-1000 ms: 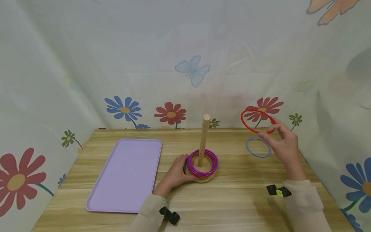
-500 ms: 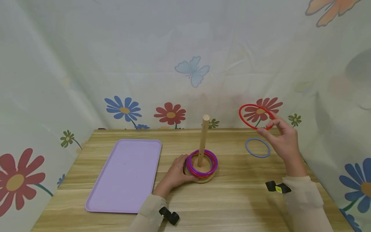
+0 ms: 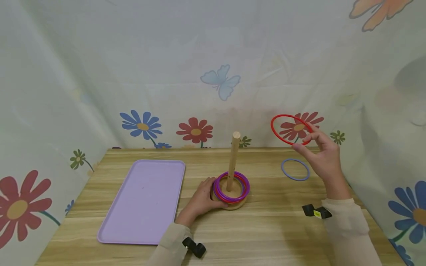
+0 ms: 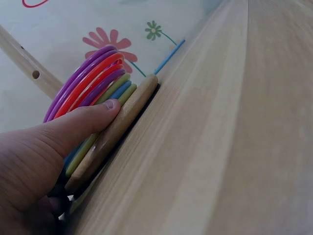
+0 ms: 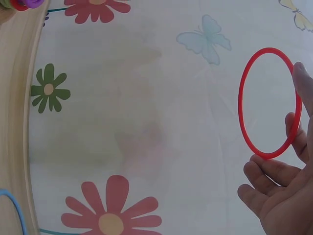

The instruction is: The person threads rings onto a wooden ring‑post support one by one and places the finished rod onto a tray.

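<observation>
A ring toss stand has an upright wooden peg (image 3: 234, 159) on a round wooden base (image 4: 115, 134). Several rings lie stacked around the peg, a purple ring (image 4: 73, 83) on top, with red, purple, green and blue below. My left hand (image 3: 203, 197) grips the stand at its left side, thumb across the lower rings and base. Up to the right, my right hand (image 3: 323, 159) pinches a red ring (image 5: 240, 103) between thumb and fingers, tilted in the air and apart from the peg. Below it a blue ring (image 3: 297, 180) lies flat on the table.
A light purple tray (image 3: 143, 195) lies on the left of the wood-grain table (image 3: 266, 232). Behind the table's back edge hangs a pale curtain (image 3: 149, 55) printed with flowers and butterflies, which also closes off both sides.
My right hand has moved up and slightly left, carrying the red ring higher above the blue ring. The left hand and the stand have stayed in place.
</observation>
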A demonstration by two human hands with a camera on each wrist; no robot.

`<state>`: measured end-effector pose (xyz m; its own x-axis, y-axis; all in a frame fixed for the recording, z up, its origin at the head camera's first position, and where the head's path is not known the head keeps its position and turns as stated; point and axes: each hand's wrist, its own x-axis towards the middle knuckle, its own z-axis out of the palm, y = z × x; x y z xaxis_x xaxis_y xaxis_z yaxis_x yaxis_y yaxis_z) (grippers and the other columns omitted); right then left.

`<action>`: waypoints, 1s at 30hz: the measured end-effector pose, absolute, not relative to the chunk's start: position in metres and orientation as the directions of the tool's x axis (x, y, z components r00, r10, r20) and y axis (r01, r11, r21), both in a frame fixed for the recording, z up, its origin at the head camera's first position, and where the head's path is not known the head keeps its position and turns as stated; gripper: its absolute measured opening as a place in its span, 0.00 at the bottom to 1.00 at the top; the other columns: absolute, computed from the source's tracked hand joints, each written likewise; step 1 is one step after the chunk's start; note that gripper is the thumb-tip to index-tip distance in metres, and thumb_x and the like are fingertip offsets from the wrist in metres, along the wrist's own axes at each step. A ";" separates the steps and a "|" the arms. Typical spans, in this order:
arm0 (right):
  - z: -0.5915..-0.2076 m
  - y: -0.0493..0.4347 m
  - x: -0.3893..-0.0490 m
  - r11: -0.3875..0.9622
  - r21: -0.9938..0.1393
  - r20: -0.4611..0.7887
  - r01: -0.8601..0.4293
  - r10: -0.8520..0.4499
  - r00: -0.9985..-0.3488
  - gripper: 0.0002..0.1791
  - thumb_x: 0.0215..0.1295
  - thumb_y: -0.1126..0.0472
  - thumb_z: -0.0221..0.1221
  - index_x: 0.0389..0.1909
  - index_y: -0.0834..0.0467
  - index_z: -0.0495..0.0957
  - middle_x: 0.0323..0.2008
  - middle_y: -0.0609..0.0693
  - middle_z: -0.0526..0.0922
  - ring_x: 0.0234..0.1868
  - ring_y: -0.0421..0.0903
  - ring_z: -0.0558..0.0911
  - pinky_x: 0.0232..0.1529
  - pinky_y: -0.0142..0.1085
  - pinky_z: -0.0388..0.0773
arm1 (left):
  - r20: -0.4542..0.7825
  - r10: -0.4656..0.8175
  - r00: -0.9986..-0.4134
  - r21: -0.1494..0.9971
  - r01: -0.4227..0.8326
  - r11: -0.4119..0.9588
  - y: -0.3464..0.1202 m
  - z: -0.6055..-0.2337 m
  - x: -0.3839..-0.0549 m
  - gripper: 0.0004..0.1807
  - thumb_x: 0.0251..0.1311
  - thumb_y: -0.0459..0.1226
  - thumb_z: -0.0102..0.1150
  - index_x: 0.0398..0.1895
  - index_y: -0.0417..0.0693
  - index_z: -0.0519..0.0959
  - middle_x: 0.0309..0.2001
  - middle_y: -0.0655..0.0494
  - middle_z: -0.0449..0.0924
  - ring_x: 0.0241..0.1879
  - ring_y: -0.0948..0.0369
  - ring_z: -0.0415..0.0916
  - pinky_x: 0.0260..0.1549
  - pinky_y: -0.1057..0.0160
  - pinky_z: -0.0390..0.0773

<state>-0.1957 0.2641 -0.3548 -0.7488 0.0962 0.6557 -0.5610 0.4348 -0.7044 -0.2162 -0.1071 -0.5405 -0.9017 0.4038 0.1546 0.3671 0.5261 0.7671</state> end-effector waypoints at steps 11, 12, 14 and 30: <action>-0.347 0.254 -0.196 0.410 -0.671 0.697 -0.618 0.063 -0.715 0.13 0.55 0.81 0.71 0.34 0.71 0.76 0.70 0.62 0.77 0.76 0.51 0.71 0.74 0.37 0.69 | 0.141 0.404 -0.904 0.766 0.358 0.534 -0.107 -0.541 -0.216 0.57 0.42 0.52 0.87 0.76 0.44 0.68 0.72 0.45 0.73 0.79 0.44 0.58 0.82 0.43 0.45; -0.346 0.254 -0.196 0.407 -0.670 0.698 -0.621 0.060 -0.714 0.13 0.55 0.82 0.71 0.34 0.71 0.76 0.70 0.62 0.77 0.76 0.51 0.71 0.74 0.36 0.69 | 0.139 0.404 -0.904 0.765 0.356 0.536 -0.107 -0.541 -0.216 0.58 0.43 0.53 0.87 0.76 0.44 0.67 0.72 0.44 0.72 0.79 0.44 0.57 0.82 0.44 0.44; -0.345 0.253 -0.196 0.402 -0.668 0.701 -0.626 0.058 -0.711 0.13 0.55 0.83 0.70 0.33 0.71 0.76 0.70 0.61 0.77 0.75 0.50 0.72 0.73 0.35 0.69 | 0.137 0.402 -0.905 0.765 0.354 0.538 -0.107 -0.541 -0.216 0.58 0.42 0.53 0.87 0.77 0.44 0.67 0.73 0.44 0.72 0.79 0.44 0.57 0.82 0.44 0.44; -0.330 0.239 -0.196 0.343 -0.648 0.732 -0.680 0.033 -0.681 0.11 0.55 0.84 0.68 0.34 0.74 0.76 0.61 0.47 0.84 0.74 0.52 0.73 0.72 0.36 0.71 | 0.155 0.404 -0.901 0.768 0.368 0.524 -0.107 -0.541 -0.217 0.57 0.42 0.53 0.87 0.76 0.44 0.68 0.71 0.45 0.74 0.76 0.44 0.62 0.80 0.42 0.49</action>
<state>-0.1956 0.2391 -0.3301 -0.6809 0.0334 0.7316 -0.6798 0.3429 -0.6483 -0.2170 -0.1065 -0.5414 -0.9012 0.4045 0.1554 0.3677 0.5243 0.7680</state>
